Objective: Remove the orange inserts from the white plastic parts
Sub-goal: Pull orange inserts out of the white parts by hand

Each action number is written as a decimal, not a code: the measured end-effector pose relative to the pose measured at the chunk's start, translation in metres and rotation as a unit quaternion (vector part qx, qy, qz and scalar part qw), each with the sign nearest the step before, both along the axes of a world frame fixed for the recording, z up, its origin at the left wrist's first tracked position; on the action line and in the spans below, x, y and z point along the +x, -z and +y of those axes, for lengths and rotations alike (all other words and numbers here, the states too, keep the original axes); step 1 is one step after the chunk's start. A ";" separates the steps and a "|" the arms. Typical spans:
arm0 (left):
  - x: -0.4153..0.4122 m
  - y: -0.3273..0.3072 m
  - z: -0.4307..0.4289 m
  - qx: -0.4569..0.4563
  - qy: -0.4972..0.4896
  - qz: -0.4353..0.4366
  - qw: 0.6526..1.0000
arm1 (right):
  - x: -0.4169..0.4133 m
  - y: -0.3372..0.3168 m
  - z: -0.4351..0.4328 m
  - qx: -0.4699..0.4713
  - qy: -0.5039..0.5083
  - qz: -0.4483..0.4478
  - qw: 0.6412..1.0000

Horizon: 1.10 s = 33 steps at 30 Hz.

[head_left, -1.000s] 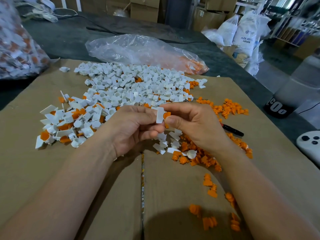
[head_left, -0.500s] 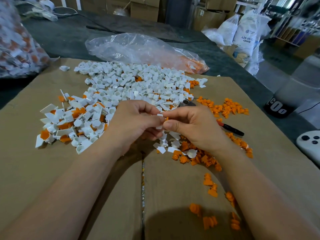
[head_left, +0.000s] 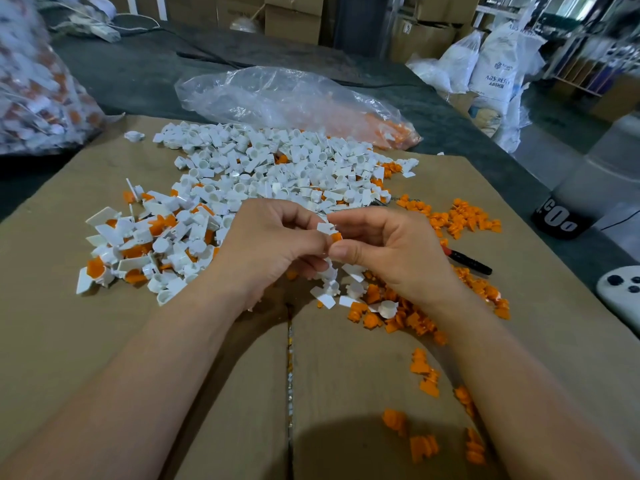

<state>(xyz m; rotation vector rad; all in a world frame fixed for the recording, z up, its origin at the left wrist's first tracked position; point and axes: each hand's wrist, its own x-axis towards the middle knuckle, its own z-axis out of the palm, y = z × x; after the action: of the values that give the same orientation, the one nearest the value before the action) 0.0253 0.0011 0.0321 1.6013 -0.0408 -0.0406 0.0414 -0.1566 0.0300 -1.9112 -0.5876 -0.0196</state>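
My left hand (head_left: 273,247) and my right hand (head_left: 391,251) meet above the cardboard, fingertips together. Between them is one small white plastic part (head_left: 325,227) with an orange insert (head_left: 336,237) showing at its lower edge. My left fingers pinch the white part; my right thumb and forefinger pinch the orange insert. Whether insert and part are still joined is hidden by the fingers. Behind the hands lies a big pile of white parts (head_left: 277,168). Left of it is a pile of white parts with orange inserts in them (head_left: 138,244). Loose orange inserts (head_left: 398,313) lie under my right hand.
A flat cardboard sheet (head_left: 86,341) covers the table. More orange inserts (head_left: 460,220) lie at the right, beside a black and red pen (head_left: 471,261). A clear plastic bag (head_left: 277,95) lies behind the piles, a full bag (head_left: 31,91) at far left, a white controller (head_left: 620,292) at the right edge.
Both hands have lifted slightly away from me and closed in on the part. The white part, held upright a second ago, is now mostly covered, with the orange insert showing between the fingertips.
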 end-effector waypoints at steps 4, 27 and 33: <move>0.000 0.000 0.000 -0.013 -0.010 -0.009 1.000 | 0.000 -0.002 -0.004 0.010 -0.007 0.004 1.000; 0.001 -0.002 0.003 -0.083 0.028 0.089 0.992 | 0.003 0.008 -0.004 -0.013 -0.011 -0.108 0.994; 0.000 -0.003 0.002 -0.084 0.022 0.087 0.992 | 0.005 0.005 -0.009 -0.010 -0.029 -0.081 0.996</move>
<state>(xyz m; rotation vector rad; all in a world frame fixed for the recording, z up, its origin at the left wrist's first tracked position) 0.0253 0.0036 0.0355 1.4231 0.0545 -0.2061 0.0460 -0.1660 0.0246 -1.9231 -0.7551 -0.1322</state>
